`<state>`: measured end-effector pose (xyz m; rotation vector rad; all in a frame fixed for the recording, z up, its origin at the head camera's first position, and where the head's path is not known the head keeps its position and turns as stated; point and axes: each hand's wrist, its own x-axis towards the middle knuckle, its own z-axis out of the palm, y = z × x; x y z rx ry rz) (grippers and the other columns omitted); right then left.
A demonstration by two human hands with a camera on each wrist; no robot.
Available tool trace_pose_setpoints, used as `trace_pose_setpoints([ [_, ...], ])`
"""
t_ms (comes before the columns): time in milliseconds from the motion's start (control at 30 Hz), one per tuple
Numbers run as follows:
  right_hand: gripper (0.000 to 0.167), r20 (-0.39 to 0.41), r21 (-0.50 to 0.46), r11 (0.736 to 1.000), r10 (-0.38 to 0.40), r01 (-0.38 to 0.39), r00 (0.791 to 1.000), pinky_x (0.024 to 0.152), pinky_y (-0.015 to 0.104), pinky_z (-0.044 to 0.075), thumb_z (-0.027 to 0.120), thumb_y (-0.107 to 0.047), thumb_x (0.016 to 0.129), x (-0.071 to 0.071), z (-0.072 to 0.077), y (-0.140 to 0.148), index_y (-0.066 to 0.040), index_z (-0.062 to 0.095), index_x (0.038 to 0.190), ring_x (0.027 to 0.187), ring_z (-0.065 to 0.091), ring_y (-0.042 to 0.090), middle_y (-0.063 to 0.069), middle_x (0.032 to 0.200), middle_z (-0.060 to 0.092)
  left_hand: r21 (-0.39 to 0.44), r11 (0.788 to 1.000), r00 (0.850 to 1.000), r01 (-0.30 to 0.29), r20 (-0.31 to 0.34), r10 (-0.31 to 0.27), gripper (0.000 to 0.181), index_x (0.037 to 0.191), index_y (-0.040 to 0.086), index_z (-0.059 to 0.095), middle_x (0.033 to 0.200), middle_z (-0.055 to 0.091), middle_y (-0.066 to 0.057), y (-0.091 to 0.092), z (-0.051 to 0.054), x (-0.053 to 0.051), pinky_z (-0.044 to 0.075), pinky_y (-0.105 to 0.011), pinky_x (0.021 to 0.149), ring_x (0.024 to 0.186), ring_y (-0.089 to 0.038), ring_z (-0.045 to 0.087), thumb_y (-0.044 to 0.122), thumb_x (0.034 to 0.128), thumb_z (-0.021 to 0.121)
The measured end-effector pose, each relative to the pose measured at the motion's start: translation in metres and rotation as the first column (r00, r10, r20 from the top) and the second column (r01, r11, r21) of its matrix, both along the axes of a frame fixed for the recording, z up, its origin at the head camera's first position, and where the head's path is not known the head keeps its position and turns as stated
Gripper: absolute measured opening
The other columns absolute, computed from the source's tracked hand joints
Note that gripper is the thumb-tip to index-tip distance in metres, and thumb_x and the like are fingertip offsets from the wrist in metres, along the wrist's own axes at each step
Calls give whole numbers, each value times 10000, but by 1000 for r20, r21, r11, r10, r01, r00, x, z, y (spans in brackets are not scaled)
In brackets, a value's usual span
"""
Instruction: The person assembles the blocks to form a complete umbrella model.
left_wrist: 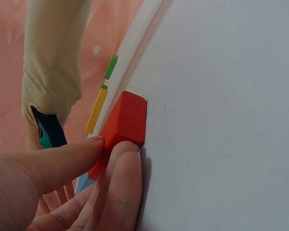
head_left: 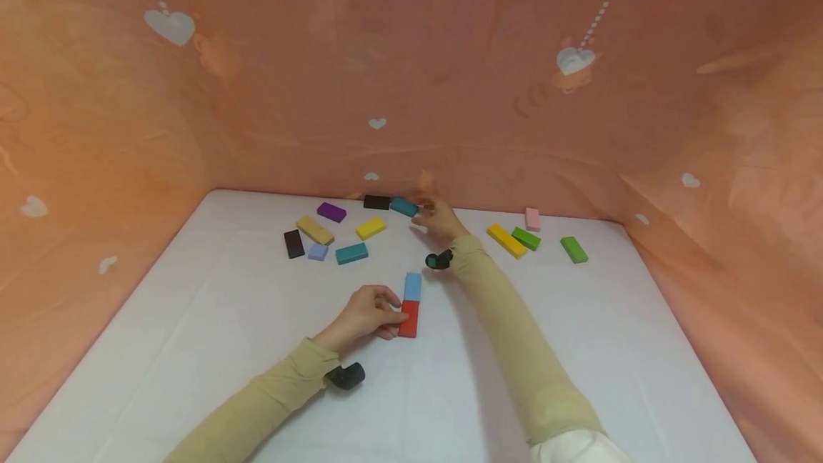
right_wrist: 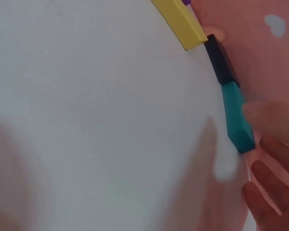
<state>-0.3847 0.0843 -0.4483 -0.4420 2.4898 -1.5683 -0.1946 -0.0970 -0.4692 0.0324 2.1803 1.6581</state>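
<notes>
- The white desk [head_left: 193,349] is backed by orange cloth [head_left: 418,77] printed with pale hearts [head_left: 170,27].
- The left hand [head_left: 368,311] pinches the red block [head_left: 409,321], mid-desk, against a light blue block [head_left: 413,286].
- The right hand [head_left: 440,220], fingers parted, is at a teal block [head_left: 404,206] near the far edge.

your head view is fairly evenly lit, the curtain [head_left: 386,56] brighter at the left of the frame, with a soft shadow left of your right sleeve [head_left: 517,334]. your wrist views are dimmer and greyer; in the right one, blurry shadows cross the white tabletop [right_wrist: 111,96] at lower left and bottom centre, and your right hand [right_wrist: 282,153] looks soft.
</notes>
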Motion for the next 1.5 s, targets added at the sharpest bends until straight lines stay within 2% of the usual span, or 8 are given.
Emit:
trace_pose_setpoints([
  [200,453,-114,-32,999,6,-10,993,1000,399,402,679,62,831,-9,-12,-9,90,514,1252,1137,476,350,220,1264,503,8,1000,1000,-2,-10,2,315,1029,1,592,718,638,-105,0,2,3,566,-301,589,573,-198,647,162,820,764],
  [467,423,-223,42,998,-27,38,974,976,370,429,674,77,813,-11,-16,-14,78,538,1214,1114,517,337,215,1236,544,23,1000,1000,8,-16,-7,312,1026,-2,593,709,642,-100,-1,1,4,567,-305,587,569,-194,647,160,821,763],
  [600,418,-212,58,995,-61,75,975,977,366,429,660,76,819,-10,-17,-13,60,542,1219,1121,518,327,203,1225,554,30,1000,1000,9,-19,-8,311,1024,-8,591,709,645,-99,1,0,4,567,-306,584,569,-195,648,154,821,762],
  [767,444,-200,34,991,-118,128,973,973,365,429,652,81,817,-11,-18,-13,72,530,1244,1128,524,326,213,1209,565,41,999,1000,9,-29,-8,296,1012,-18,591,695,644,-101,4,-1,4,568,-314,574,564,-192,647,130,820,760],
  [933,443,-209,26,988,-147,155,967,930,391,452,641,96,805,-9,-17,-14,95,536,1235,1074,541,346,235,1169,582,38,999,1000,15,-22,-14,307,1013,-17,592,694,646,-100,5,-3,5,568,-314,574,564,-193,650,135,812,768],
  [1133,387,-219,60,986,-140,156,966,926,374,457,602,109,802,-9,-17,-11,93,568,1187,1052,550,325,207,1166,596,41,999,1000,18,-10,-17,310,1015,-17,592,703,648,-102,5,-2,4,569,-316,578,570,-194,651,134,810,769],
  [1300,392,-203,84,990,-91,110,975,931,373,461,594,121,803,-10,-12,-6,91,575,1193,1073,552,329,213,1182,593,22,1000,1000,15,-7,-15,311,1021,-14,594,709,647,-102,3,0,2,569,-316,583,572,-193,652,139,813,767],
  [1500,446,-161,69,996,-43,55,986,919,376,483,595,155,801,-12,-9,0,79,550,1237,1086,558,350,224,1186,570,-1,1000,1000,2,-7,-2,335,1030,-6,597,717,640,-100,1,2,0,569,-313,588,580,-199,653,165,804,777],
])
